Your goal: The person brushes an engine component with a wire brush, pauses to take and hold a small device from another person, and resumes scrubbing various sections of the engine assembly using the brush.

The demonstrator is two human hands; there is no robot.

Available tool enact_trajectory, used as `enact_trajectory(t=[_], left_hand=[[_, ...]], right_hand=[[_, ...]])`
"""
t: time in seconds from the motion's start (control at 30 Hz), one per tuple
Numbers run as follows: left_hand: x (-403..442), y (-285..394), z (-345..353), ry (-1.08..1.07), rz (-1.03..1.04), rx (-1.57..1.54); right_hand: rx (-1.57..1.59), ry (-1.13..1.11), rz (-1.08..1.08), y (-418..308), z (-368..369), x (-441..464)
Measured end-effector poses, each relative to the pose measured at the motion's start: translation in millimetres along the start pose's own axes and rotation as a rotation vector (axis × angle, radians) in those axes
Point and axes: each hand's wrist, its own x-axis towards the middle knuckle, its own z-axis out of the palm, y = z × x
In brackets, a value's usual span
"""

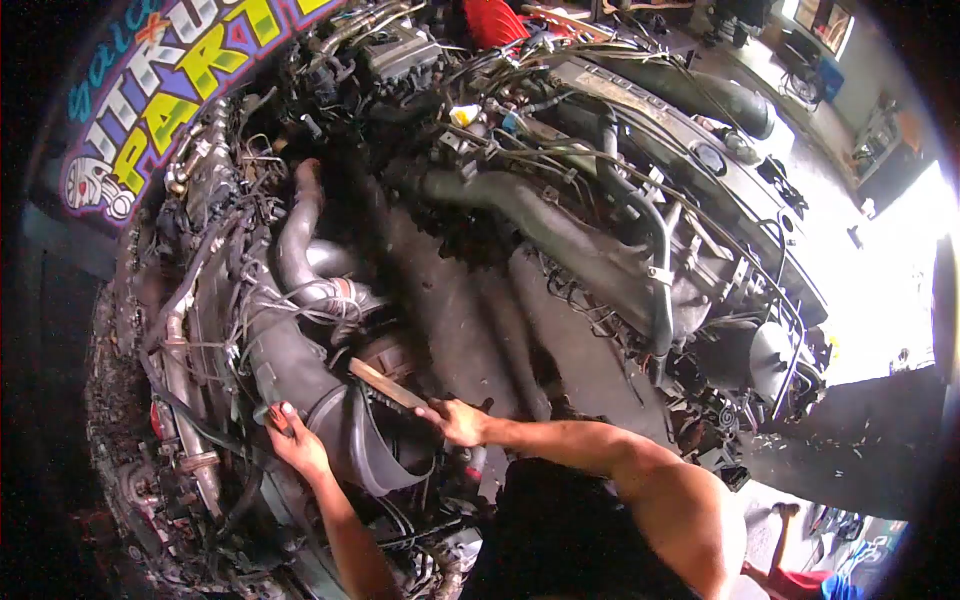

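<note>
Head camera: just right of the large grey casing [285, 345] slants a wooden brush [383, 382], dark bristles along its lower side, its near end gripped in the closed fingers of the right hand [460, 424]. At the casing's lower left edge is the left hand [300, 447], fingers bent; whether they grip anything I cannot tell. Above the casing curves a metal pipe [297, 235].

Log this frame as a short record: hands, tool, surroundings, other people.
right_hand: right hand gripping a wooden-backed tool, apparently a brush
left_hand: left hand beside the large grey duct; grip unclear
tool_position: angled across, far end near the duct
surroundings: engine on the right; colourful lettered sign upper left
other_people: one person, partly visible, lower right
</note>
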Motion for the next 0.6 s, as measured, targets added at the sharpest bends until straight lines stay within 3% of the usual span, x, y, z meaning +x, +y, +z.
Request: enact_trajectory(t=[0.1,0.17,0.2,0.33,0.4,0.43,0.47,0.5,0.57,0.6], left_hand=[[0.3,13.0,0.9,0.018,0.045,0.072],[0.0,1.8,3.1,0.013,0.012,0.056],[-0.2,-2.3,2.7,0.0,0.017,0.063],[0.8,10.3,-0.2,-0.003,0.008,0.04],[0.6,-0.3,1.1,0.026,-0.032,-0.005],[0.3,3.5,0.4,0.037,-0.036,-0.004],[-0.4,9.8,1.4,0.038,-0.005,0.027],[-1.3,13.2,0.3,0.035,0.028,0.059],[0.0,-1.6,-0.9,0.034,0.05,0.025],[-0.5,4.0,2.8,0.067,0.043,-0.019]], right_hand=[[0.029,0.044,0.011,22.7,-5.0,-41.6],[-0.059,-0.146,0.293,28.8,-33.5,-78.1],[0.098,0.073,0.104,39.3,-31.0,-95.7],[0.089,0.018,0.212,12.6,-60.0,-112.1],[0.048,0.09,-0.084,10.3,-48.0,-76.4],[-0.06,0.002,-0.001,0.8,-42.5,-48.0],[-0.154,-0.014,-0.104,-0.6,-27.9,-14.5],[-0.226,0.121,-0.455,11.0,-12.9,19.6],[-0.189,0.073,-0.069,-32.8,-26.0,16.9],[-0.156,0.033,-0.051,-24.1,-34.9,2.4]])
